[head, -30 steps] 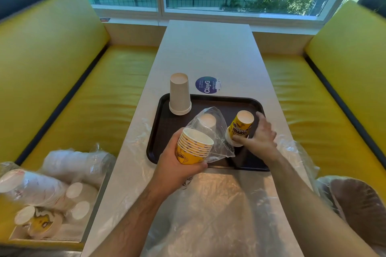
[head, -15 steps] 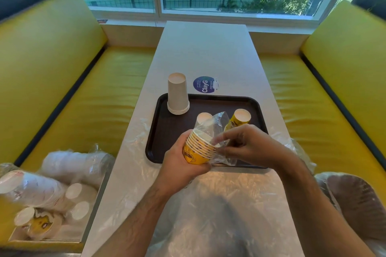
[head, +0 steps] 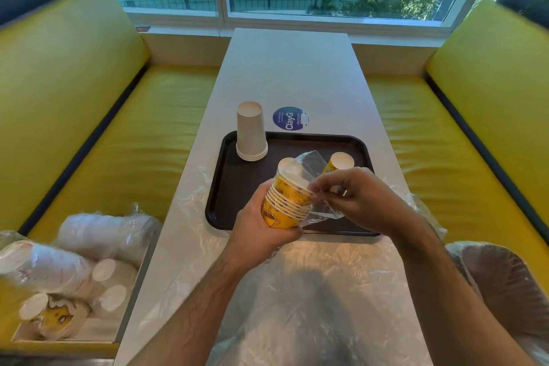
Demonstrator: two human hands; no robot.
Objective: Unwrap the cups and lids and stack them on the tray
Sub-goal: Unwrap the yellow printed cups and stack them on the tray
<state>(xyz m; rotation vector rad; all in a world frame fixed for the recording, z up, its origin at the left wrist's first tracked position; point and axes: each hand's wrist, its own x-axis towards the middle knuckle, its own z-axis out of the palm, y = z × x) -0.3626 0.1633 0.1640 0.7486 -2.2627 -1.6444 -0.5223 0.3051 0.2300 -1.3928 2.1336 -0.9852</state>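
Observation:
My left hand (head: 261, 229) grips a nested stack of yellow paper cups (head: 285, 202) just above the near edge of the dark brown tray (head: 225, 187). A clear plastic wrapper (head: 309, 169) hangs loose around the stack's mouth. My right hand (head: 356, 196) pinches that wrapper at the rim of the top cup. On the tray stand an upside-down stack of white cups (head: 251, 132) at the back left, a yellow cup stack (head: 341, 162) at the right and a small white cup (head: 285, 162) partly hidden behind the wrapper.
Clear plastic sheeting (head: 312, 300) covers the near table. A box (head: 68, 333) on the left yellow bench holds wrapped cup and lid packs (head: 59, 264). A wrapped pack of dark lids (head: 499, 285) lies at the right. A round blue sticker (head: 290, 118) sits beyond the tray.
My right hand left the yellow cup stack on the tray and came back to the held stack, taking hold of the wrapper at its rim. My left hand tilted the stack slightly.

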